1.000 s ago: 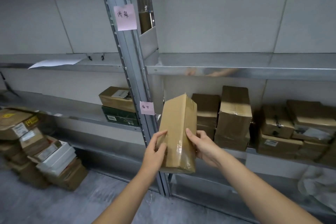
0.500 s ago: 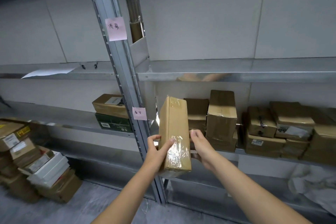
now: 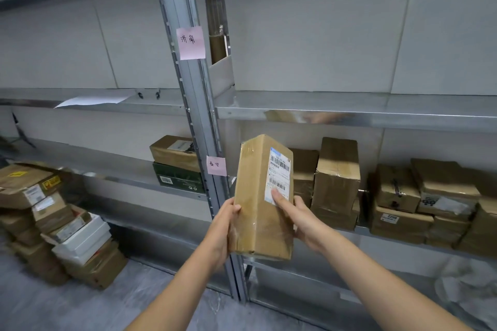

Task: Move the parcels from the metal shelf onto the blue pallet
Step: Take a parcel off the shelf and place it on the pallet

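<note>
In the head view, both hands are grasping one taped cardboard parcel (image 3: 255,223), which is standing upright in the air in front of the metal shelf (image 3: 349,115), clear of its boards. The left hand (image 3: 223,228) is gripping the parcel's left edge, with its thumb on the front face. The right hand (image 3: 305,220) is clasping the right side, its thumb lying over the lower end of the white shipping label (image 3: 279,169).

Behind the parcel, the board on the right is carrying a row of brown taped boxes (image 3: 337,180), some stacked on one another. In the left bay a brown box (image 3: 173,152) is sitting on a green carton (image 3: 178,180). A heap of parcels (image 3: 53,223) is lying on the floor at the left. Two pink notes (image 3: 191,43) are sticking to the shelf post (image 3: 193,94).
</note>
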